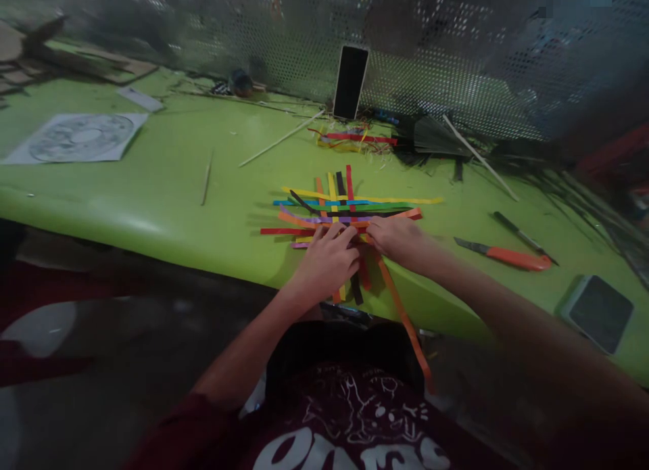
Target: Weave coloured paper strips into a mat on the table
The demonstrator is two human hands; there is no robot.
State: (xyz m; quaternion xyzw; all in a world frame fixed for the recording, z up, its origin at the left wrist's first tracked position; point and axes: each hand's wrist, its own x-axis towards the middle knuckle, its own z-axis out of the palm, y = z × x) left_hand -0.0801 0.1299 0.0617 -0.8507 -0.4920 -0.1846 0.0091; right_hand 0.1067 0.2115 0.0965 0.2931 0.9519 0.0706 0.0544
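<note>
Several coloured strips (349, 206) cross each other in a loose weave near the front edge of the green table. My left hand (329, 257) lies over the lower part of the weave, fingers spread and bent, tips on the strips. At the weave's right side, my right hand (395, 239) has its fingers closed together at an orange strip (400, 304), which hangs down over the table edge toward my lap. The fingertips of the right hand partly hide what they pinch. Vertical strip ends poke out below my left hand.
An orange cutter (512, 255), a dark pen-like tool (522, 237) and a grey box (598, 313) lie right. A phone (349, 82) leans on the mesh (294, 57) behind. Thin sticks (281, 138), loose strips (355, 140) and printed paper (86, 137) lie around.
</note>
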